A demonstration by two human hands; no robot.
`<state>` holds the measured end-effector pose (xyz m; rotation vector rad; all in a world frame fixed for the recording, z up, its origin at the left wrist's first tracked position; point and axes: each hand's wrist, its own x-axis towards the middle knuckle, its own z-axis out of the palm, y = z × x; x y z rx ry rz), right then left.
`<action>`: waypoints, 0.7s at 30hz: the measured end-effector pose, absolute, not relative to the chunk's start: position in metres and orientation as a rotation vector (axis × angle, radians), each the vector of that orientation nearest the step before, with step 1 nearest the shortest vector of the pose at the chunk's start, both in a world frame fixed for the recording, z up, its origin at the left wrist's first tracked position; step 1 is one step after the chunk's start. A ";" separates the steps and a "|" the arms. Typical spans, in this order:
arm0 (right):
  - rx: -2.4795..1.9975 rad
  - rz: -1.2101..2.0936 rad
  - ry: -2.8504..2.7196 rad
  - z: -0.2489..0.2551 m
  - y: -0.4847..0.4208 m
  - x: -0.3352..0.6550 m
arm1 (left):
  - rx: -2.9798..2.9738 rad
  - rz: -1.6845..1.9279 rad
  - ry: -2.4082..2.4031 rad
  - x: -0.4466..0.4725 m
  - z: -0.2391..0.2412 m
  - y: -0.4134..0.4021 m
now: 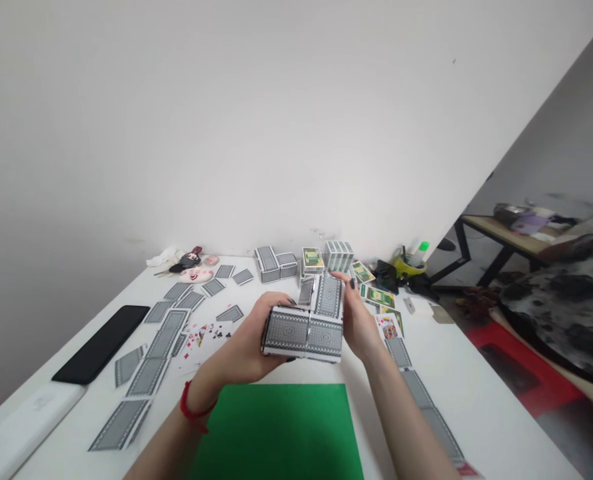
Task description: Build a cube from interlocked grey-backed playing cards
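Observation:
Between my two hands, above the table, is a boxy L-shaped block built of playing cards (302, 333), with grey patterned backs outward. My left hand (249, 340) is closed round its left side, thumb on top; a red cord circles that wrist. My right hand (359, 320) grips the block's right side, its fingers partly hidden behind it. A green sheet (281, 430) lies flat below. Beyond the held block, near the wall, stands a similar grey card block (275, 265).
Loose cards (161, 340) lie scattered on the left, with a black phone-like slab (101, 343) and a white box (31, 427) nearby. Card boxes (339, 255) stand by the wall. More cards (424, 400) line the right side. A yellow holder (409, 267) sits at the back right.

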<state>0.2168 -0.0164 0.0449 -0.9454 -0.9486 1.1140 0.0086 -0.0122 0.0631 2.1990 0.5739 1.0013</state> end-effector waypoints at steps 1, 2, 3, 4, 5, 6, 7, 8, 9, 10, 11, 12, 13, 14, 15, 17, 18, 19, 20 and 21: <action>-0.941 1.128 -0.979 0.044 -0.016 0.217 | 2.206 1.005 0.552 0.010 0.061 -0.011; -0.945 1.117 -0.999 0.043 -0.016 0.216 | 2.210 1.009 0.538 0.012 0.059 -0.010; -0.955 1.089 -1.008 0.042 -0.016 0.215 | 2.211 1.017 0.532 0.013 0.057 -0.009; -0.962 1.061 -1.012 0.041 -0.016 0.213 | 2.209 1.025 0.535 0.015 0.055 -0.009; -0.963 1.036 -1.013 0.041 -0.016 0.211 | 2.205 1.035 0.539 0.016 0.053 -0.008; -0.960 1.013 -1.012 0.040 -0.017 0.210 | 2.199 1.047 0.542 0.018 0.051 -0.009; -0.959 0.995 -1.012 0.039 -0.017 0.208 | 2.189 1.062 0.547 0.019 0.049 -0.009; -0.963 0.985 -1.011 0.038 -0.017 0.206 | 2.175 1.078 0.555 0.020 0.047 -0.009; -0.977 0.983 -1.007 0.036 -0.017 0.205 | 2.156 1.094 0.565 0.021 0.045 -0.010; -0.997 0.988 -0.998 0.035 -0.017 0.204 | 2.132 1.109 0.575 0.022 0.043 -0.011; -1.021 0.998 -0.987 0.033 -0.016 0.203 | 2.104 1.118 0.584 0.023 0.042 -0.011; -1.044 1.009 -0.979 0.032 -0.016 0.203 | 2.074 1.120 0.591 0.023 0.042 -0.011; -1.063 1.016 -0.972 0.031 -0.015 0.203 | 2.047 1.112 0.591 0.022 0.042 -0.011; -1.075 1.019 -0.968 0.030 -0.015 0.203 | 2.026 1.096 0.585 0.020 0.044 -0.011; -1.081 1.021 -0.967 0.030 -0.014 0.204 | 2.010 1.072 0.574 0.017 0.046 -0.009; -1.075 1.033 -0.978 0.032 -0.014 0.205 | 1.996 0.965 0.512 0.010 0.051 -0.005; -1.065 1.045 -0.993 0.033 -0.015 0.205 | 1.977 0.908 0.458 0.006 0.054 -0.002; -1.052 1.052 -1.016 0.036 -0.015 0.205 | 1.939 0.846 0.393 0.003 0.055 0.002; -1.038 1.049 -1.052 0.038 -0.017 0.203 | 1.859 0.860 0.347 0.001 0.056 0.005; -1.024 1.038 -1.103 0.040 -0.018 0.201 | 1.752 0.937 0.349 -0.001 0.056 0.008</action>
